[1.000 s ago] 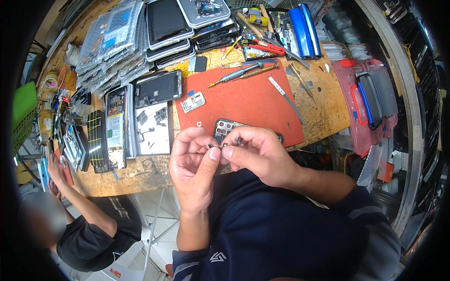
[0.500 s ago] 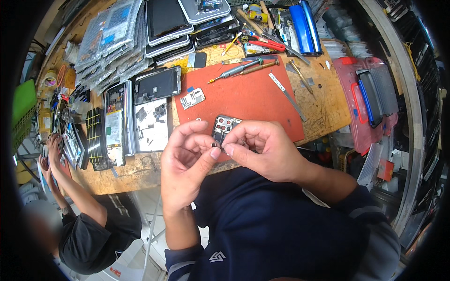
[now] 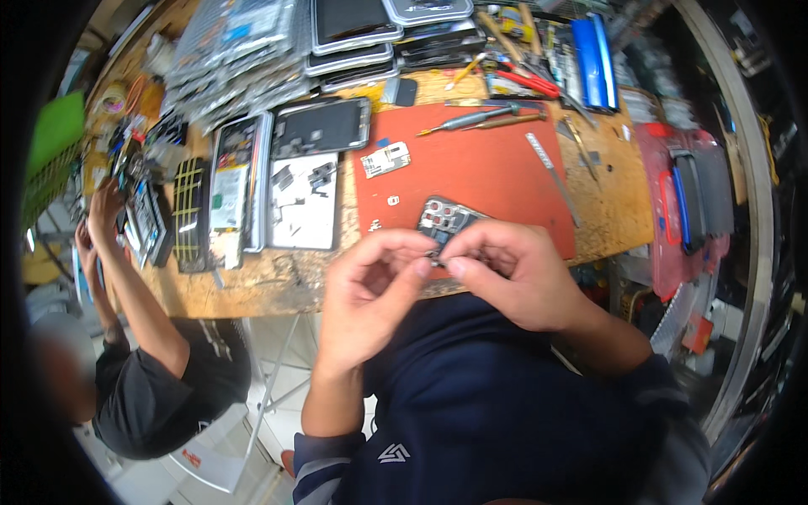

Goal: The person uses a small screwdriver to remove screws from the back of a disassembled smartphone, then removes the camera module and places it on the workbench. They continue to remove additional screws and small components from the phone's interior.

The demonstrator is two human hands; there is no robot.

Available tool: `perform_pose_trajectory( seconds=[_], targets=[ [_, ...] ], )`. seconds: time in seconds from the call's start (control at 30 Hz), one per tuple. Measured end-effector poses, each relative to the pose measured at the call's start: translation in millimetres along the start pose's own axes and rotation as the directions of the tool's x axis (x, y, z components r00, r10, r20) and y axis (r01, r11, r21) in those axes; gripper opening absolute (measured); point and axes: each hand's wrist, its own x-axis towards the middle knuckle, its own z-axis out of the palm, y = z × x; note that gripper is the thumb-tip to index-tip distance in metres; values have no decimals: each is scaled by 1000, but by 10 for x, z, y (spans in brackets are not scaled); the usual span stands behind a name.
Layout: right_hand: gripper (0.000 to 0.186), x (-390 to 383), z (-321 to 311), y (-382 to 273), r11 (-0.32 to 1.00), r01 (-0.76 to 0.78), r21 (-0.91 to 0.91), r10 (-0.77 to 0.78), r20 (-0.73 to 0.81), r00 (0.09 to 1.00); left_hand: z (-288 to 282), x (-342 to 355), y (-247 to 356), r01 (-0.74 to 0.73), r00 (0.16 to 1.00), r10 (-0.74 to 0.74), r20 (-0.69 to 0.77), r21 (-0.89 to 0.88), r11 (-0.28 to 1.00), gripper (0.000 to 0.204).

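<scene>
My left hand (image 3: 370, 295) and my right hand (image 3: 518, 273) meet at the fingertips over the near edge of an orange-red mat (image 3: 471, 168). Between the left thumb and forefinger is pinched a small dark part (image 3: 434, 256), too small to name. The right thumb and forefinger are pressed together beside it; what they grip cannot be made out. Just beyond, a phone housing (image 3: 439, 220) with round camera openings lies on the mat, partly covered by my right hand. A circuit board (image 3: 386, 160) and a few tiny pieces (image 3: 393, 201) lie farther left.
Screwdrivers (image 3: 471, 119) and a metal ruler (image 3: 553, 178) lie on the mat. Opened devices (image 3: 313, 128) and a white tray of small parts (image 3: 305, 220) stand left. Bubble-wrapped packets (image 3: 236, 55) are stacked behind. A co-worker's hand (image 3: 105, 210) is at the far left.
The view has shifted, so the bench sits farther right in the picture. My left fingers have drawn closer together around the small part; both hands remain beside the phone housing.
</scene>
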Motion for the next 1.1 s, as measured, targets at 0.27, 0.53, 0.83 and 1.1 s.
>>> perform_pose_trajectory(
  seconds=[0.27,0.53,0.83,1.1],
  targets=[
    [9,-74,11,82,966,197,-169,-207,-43,977,169,-191,-225,-44,999,41,-35,-103,994,26],
    [12,-33,77,-21,943,190,-272,-177,74,982,102,-302,-287,-82,994,68,-88,-164,983,35],
    [23,-14,192,9,937,165,-308,-148,77,986,-39,-508,-385,-55,997,43,-63,-204,977,36],
    [26,42,305,-3,910,198,-364,-152,152,977,-129,-601,-406,-47,997,30,-72,-241,969,37]
  ],
)
